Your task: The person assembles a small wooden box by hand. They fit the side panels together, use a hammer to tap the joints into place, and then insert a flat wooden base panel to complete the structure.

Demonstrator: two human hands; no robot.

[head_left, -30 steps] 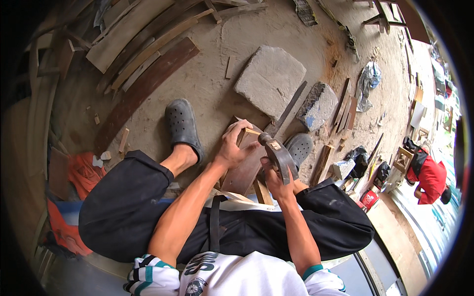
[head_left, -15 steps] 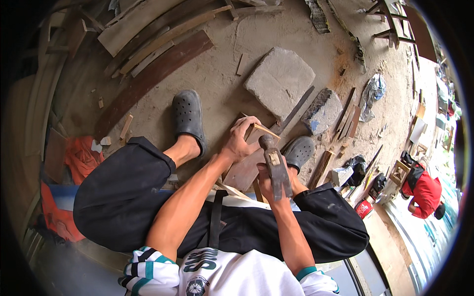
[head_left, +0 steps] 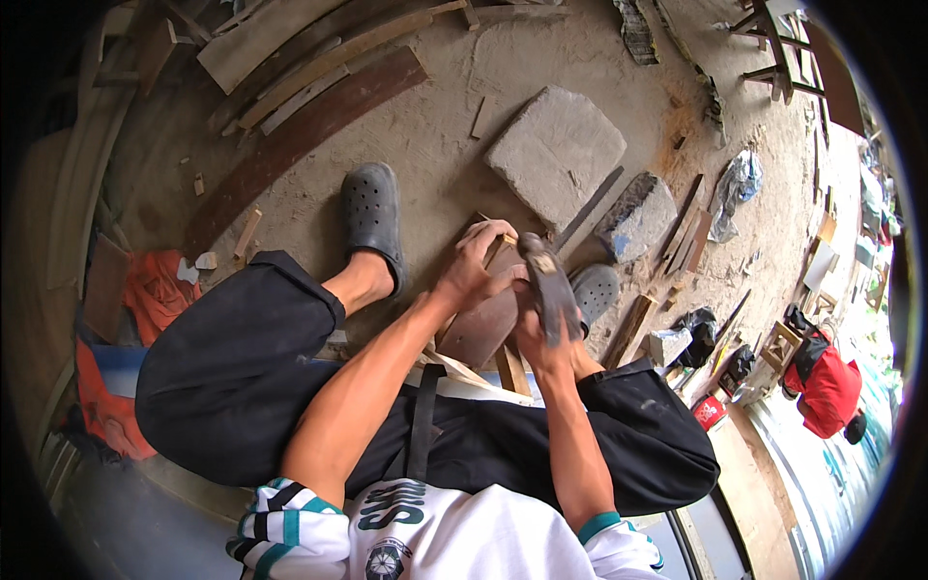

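Fingers (head_left: 491, 229) of the left hand (head_left: 466, 276) grasped the far end of the wood (head_left: 480, 329), between the person's legs. Close beside, the right hand (head_left: 535, 340) was clenched round the hammer (head_left: 549, 290), its head covering the handle. Beyond lay a saw (head_left: 592, 211), a concrete slab (head_left: 556, 155) and, rightward, a smaller chunk (head_left: 638, 218).

A white, teal-trimmed shirt (head_left: 483, 536) tops black trousers (head_left: 227, 377) and holed grey clogs (head_left: 371, 208), seemingly rubber.
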